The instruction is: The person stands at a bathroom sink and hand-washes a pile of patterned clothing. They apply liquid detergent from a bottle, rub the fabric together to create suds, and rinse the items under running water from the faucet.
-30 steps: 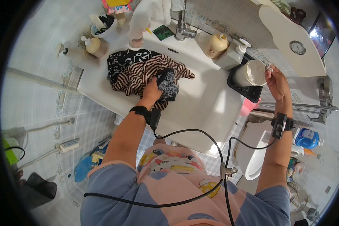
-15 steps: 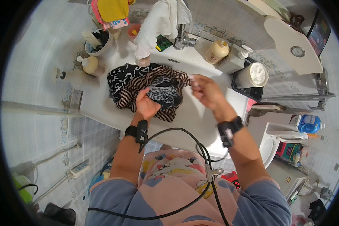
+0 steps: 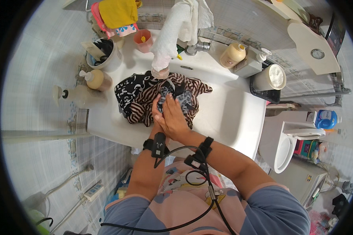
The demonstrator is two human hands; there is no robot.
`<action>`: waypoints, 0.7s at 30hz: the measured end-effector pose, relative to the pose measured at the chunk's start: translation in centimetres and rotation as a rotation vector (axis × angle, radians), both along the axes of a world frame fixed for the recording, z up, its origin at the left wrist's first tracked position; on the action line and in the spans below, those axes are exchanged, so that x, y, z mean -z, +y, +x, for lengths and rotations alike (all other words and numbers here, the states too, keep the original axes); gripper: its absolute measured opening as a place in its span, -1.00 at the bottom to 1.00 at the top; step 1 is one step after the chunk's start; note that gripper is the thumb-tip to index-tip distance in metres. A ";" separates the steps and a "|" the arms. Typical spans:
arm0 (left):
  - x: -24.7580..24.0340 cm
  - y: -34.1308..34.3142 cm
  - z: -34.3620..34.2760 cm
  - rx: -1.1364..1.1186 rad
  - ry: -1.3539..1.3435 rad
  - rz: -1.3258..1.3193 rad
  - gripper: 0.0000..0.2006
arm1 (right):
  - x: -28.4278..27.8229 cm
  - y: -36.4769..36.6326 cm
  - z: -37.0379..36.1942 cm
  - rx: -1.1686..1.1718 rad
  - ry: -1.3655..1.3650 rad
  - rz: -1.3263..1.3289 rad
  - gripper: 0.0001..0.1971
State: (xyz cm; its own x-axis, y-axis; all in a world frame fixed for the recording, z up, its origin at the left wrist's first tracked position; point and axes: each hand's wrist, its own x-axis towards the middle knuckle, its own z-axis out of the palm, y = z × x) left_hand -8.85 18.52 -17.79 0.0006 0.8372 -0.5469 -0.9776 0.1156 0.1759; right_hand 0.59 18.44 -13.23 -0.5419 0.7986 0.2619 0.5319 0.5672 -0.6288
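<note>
The right hand point(image 3: 174, 118) lies flat on gray cloth point(image 3: 186, 102); the left hand point(image 3: 155, 108), half hidden, maybe holds it. Black cloth point(image 3: 130, 89) lies at their ten o'clock.

A white sink point(image 3: 219, 123) carries black patterned cloth point(image 3: 134, 91) and striped cloth point(image 3: 145, 105).

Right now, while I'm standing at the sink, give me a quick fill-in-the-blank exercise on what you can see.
1. Of the left hand and the right hand, the one lying uppermost at the grey patterned cloth is the ____.
2. The brown-and-black garment in the sink is patterned with ____.
3. The towel hanging by the faucet is coloured ____.
4. The tub on the black tray holds powder coloured ____.

Missing words: right hand; stripes; white; white.
</note>
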 end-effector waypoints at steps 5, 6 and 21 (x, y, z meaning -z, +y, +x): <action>3.2 0.3 1.4 -0.045 0.060 0.152 -0.55 | 1.0 4.7 -0.8 0.137 -0.160 -0.092 -0.20; 3.3 0.4 1.5 -0.042 0.073 0.144 -0.56 | 0.9 5.0 -0.9 0.159 -0.157 -0.118 -0.21; 1.5 3.8 -2.7 -0.053 -0.037 0.036 -0.76 | -1.2 4.5 3.6 0.180 0.536 -0.554 -0.69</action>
